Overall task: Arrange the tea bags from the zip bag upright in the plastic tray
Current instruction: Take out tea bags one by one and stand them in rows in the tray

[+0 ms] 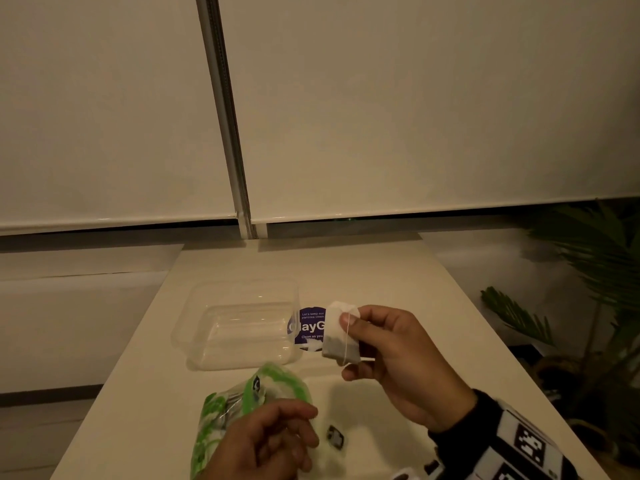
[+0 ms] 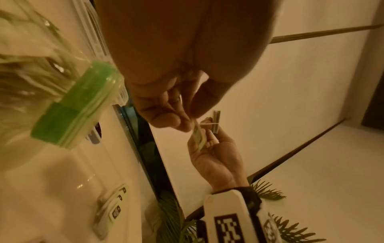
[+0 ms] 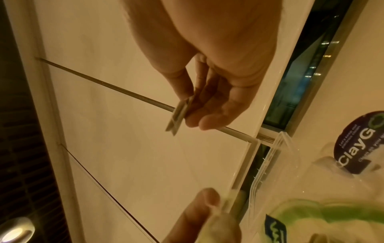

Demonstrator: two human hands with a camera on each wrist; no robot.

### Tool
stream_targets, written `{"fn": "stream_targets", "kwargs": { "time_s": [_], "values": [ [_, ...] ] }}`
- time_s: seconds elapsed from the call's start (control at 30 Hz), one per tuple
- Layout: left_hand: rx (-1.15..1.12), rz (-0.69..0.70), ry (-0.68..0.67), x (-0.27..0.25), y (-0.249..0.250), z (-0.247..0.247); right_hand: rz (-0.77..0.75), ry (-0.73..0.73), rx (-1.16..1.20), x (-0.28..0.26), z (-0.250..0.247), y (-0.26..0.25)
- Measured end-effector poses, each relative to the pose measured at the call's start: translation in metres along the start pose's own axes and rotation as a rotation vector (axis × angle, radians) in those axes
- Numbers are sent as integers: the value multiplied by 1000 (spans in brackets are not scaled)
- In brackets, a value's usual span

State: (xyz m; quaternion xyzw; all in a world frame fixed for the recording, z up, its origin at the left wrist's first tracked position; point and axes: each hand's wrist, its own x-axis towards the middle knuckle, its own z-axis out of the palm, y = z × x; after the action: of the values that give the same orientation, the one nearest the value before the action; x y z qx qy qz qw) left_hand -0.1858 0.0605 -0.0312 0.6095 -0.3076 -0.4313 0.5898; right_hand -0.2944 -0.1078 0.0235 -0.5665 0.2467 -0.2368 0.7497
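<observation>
A tea bag [image 1: 341,336] is held up in the air by the right hand [image 1: 398,358], just right of the clear plastic tray [image 1: 239,327] & above the table [image 1: 363,268]. It is pinched flat between thumb and fingers, with its string [image 1: 347,337] running down the front. In the left wrist view the string's paper tag [image 2: 198,137] seems to be pinched by the left hand [image 1: 273,441], but the head view does not show this well.

The tea bag is judged to be very light, soft & easy to tear, so it should be held gently by its flat sides or top edge, not squeezed hard. The string could get caught, so it should be kept w/ the bag.

The tray looks to have no tea bags in it yet. The zip bag [image 1: 242,407], clear w/ green bits, is lying on the near side of the table, partly under the left hand. A purple round sticker [image 1: 308,327] is seen on the table just right of the tray. A green plant [image 1: 595,271] is at the far right.
</observation>
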Motion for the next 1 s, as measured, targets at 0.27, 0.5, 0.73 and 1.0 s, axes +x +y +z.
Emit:
{"fn": "stream_targets", "kwargs": {
  "time_s": [0.27, 0.5, 0.73, 1.0],
  "values": [
    [143, -20, 142, 9, 20, 7, 12, -96, -89, -7, 3, -3],
    [-286, -427, -186, 11, 24, 29, -9, -102, -102, -10, 7, -4],
    [-306, -359, -257, 16, 21, 31, 8, -132, -91, -15, 13, -2],
    [-32, -79, -18, 14, 12, 23, 41, -170, -109, -25, 12, 3]
  ]
}}
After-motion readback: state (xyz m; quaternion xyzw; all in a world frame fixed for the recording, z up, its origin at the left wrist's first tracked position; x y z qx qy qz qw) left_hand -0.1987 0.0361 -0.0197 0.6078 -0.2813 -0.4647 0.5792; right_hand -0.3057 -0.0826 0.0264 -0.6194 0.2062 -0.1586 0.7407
